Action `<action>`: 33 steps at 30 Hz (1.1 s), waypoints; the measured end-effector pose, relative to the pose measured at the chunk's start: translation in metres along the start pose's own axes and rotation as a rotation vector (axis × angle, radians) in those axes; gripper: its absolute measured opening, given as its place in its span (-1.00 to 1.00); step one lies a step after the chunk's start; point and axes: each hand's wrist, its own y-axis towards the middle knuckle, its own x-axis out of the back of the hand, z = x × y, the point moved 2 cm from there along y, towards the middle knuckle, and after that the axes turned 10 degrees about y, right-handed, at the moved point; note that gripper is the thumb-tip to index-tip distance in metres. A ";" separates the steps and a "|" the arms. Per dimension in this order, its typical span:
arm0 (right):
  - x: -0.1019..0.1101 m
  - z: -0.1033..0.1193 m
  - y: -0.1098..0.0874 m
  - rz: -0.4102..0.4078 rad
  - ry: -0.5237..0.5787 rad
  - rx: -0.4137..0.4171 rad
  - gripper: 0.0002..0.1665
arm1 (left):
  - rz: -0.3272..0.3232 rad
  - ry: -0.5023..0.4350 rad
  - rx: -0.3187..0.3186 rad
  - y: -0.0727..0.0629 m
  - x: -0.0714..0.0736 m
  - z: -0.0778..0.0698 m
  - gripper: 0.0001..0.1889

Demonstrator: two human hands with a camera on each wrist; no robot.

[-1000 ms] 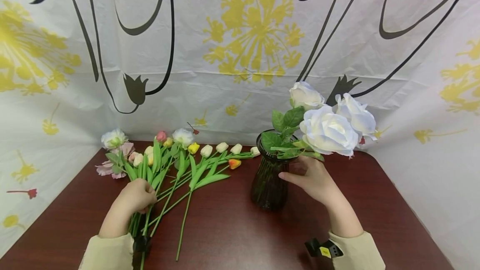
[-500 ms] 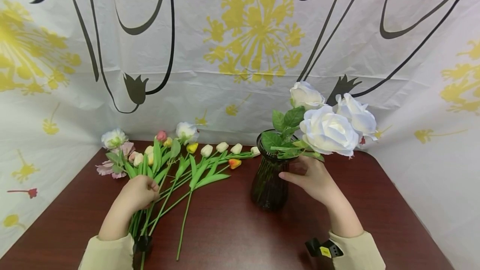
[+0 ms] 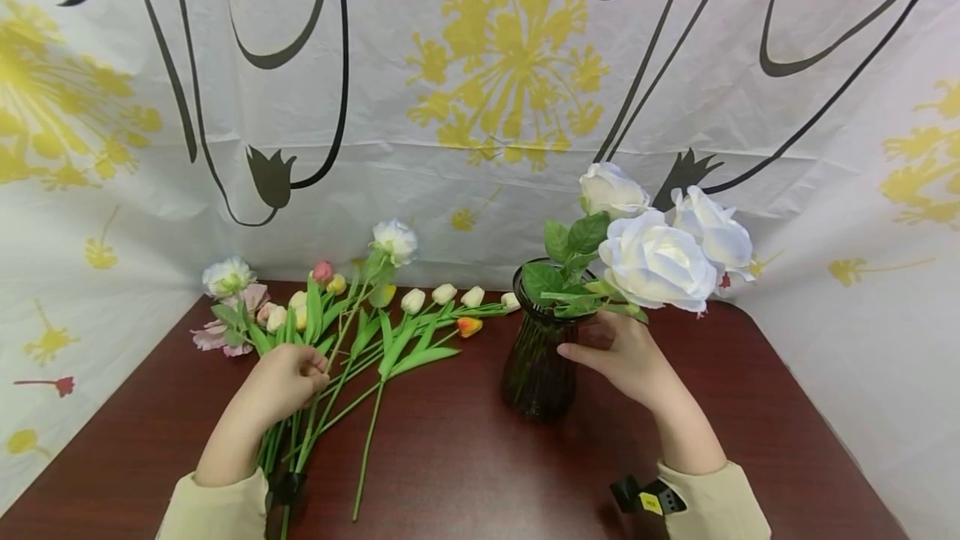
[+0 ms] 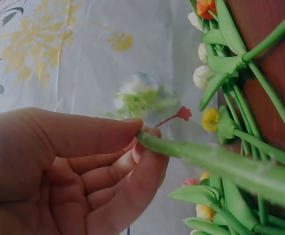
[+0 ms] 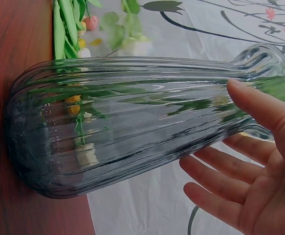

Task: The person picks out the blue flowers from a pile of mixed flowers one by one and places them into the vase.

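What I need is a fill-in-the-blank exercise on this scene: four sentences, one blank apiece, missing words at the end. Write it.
The left hand pinches a white flower by its ____.
The hand at the vase is the person's ____ one.
The vase holds ____ large white roses.
Seen by the person, the tulips lie to the ____ of the vase.

Missing words: stem; right; three; left.

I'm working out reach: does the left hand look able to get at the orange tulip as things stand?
Probably not right away: the left hand pinches the stem of a white flower. Otherwise the way looks fairly free: the orange tulip's bloom lies uncovered, left of the vase.
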 end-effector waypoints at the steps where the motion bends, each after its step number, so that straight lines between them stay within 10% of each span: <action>1: 0.000 0.000 0.000 0.000 -0.001 0.003 -0.27 | 0.000 -0.011 -0.007 0.000 0.000 -0.001 -0.91; 33: 0.001 0.007 -0.003 0.004 -0.010 -0.019 -0.26 | -0.145 -0.193 -0.194 -0.013 0.004 -0.052 -0.83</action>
